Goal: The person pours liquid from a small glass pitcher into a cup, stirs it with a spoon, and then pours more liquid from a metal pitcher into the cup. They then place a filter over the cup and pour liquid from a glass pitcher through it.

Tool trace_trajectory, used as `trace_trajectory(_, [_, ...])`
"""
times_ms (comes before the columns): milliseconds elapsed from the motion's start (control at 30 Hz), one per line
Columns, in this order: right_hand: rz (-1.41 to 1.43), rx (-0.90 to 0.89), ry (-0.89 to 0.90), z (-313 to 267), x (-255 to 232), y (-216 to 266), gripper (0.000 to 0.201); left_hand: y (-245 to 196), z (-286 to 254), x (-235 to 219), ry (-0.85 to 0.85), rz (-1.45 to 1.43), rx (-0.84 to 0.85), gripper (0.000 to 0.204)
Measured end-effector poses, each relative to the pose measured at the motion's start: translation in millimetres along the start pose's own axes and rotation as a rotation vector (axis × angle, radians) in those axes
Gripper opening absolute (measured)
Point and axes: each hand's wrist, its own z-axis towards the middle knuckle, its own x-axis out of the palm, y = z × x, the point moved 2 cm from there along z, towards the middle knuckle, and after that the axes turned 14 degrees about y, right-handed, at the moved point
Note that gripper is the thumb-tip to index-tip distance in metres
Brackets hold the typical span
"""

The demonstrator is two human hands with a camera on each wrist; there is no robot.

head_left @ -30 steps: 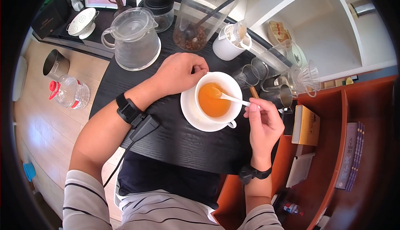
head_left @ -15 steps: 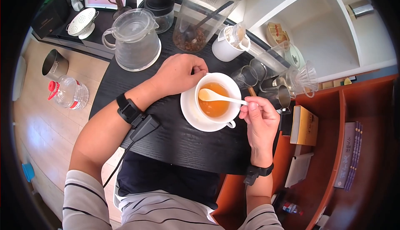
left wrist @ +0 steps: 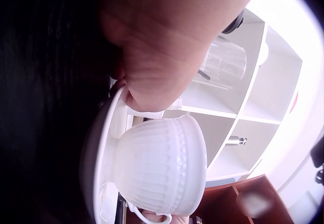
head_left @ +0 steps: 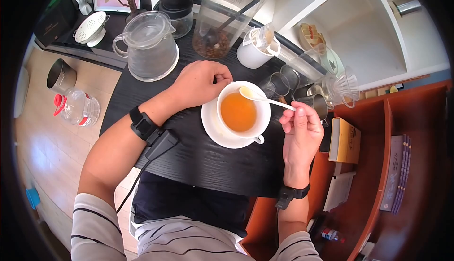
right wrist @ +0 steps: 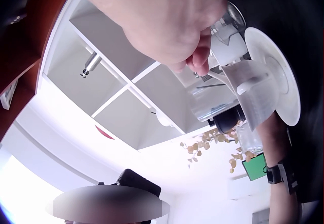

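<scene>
A white cup (head_left: 261, 129) with amber liquid (head_left: 238, 112) stands on a white saucer (head_left: 208, 124) on the black table. My right hand (head_left: 302, 131) pinches the handle of a white spoon (head_left: 272, 101), whose bowl is at the cup's far inner rim. My left hand (head_left: 201, 82) has its fingers curled at the saucer's far left edge; in the left wrist view the fingers of the left hand (left wrist: 152, 57) grip the rim of the saucer (left wrist: 104, 148), beside the ribbed cup (left wrist: 157, 165). In the right wrist view, the right hand (right wrist: 172, 26) is beside the cup (right wrist: 258, 97).
Behind the cup stand a lidded glass pitcher (head_left: 150, 53), a tall clear container with brown beans (head_left: 212, 44) and a white cup with a drip bag (head_left: 254, 53). Glassware (head_left: 276, 85) is to the right, near a red-brown bookshelf (head_left: 373, 176).
The spoon bowl has moved from over the middle of the liquid to the cup's far rim, with my right hand slightly higher. My left hand stays at the saucer.
</scene>
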Motion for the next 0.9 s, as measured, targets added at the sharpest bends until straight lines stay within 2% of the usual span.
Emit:
trace_trajectory(200, [-0.051, -0.072, -0.096, -4.0, -5.4, 7.6, 0.021, 1.7, 0.3, 0.5, 0.007, -0.031, 0.0, 0.018])
trace_trajectory(300, [-0.187, -0.167, -0.117, -10.3, -8.0, 14.1, 0.017, 1.9, 0.3, 0.6, -0.006, -0.033, 0.021, 0.018])
trace_trajectory(400, [-0.277, -0.148, -0.136, -13.3, -3.4, 15.7, 0.015, 0.8, -0.1, 0.3, -0.003, -0.02, 0.022, 0.018])
trace_trajectory(533, [-0.418, -0.145, -0.032, -14.2, 6.3, 12.3, 0.013, -0.4, -0.4, -0.2, 0.0, -0.025, 0.007, 0.017])
trace_trajectory(600, [-0.476, -0.118, 0.061, -12.9, 8.2, 9.0, 0.014, 0.2, -0.2, -0.3, 0.001, -0.027, 0.003, 0.017])
trace_trajectory(700, [-0.457, -0.085, 0.102, -10.0, 9.3, 2.7, 0.014, 1.9, 0.3, 0.4, 0.031, -0.025, -0.004, 0.017])
trace_trajectory(767, [-0.282, 0.078, 0.125, -9.4, 9.6, -0.3, 0.015, 0.8, 0.2, 0.2, -0.002, -0.014, 0.01, 0.018])
trace_trajectory(900, [-0.182, 0.134, 0.153, -7.0, 5.1, -5.4, 0.018, 0.9, -0.1, 0.2, 0.004, -0.018, 0.003, 0.018])
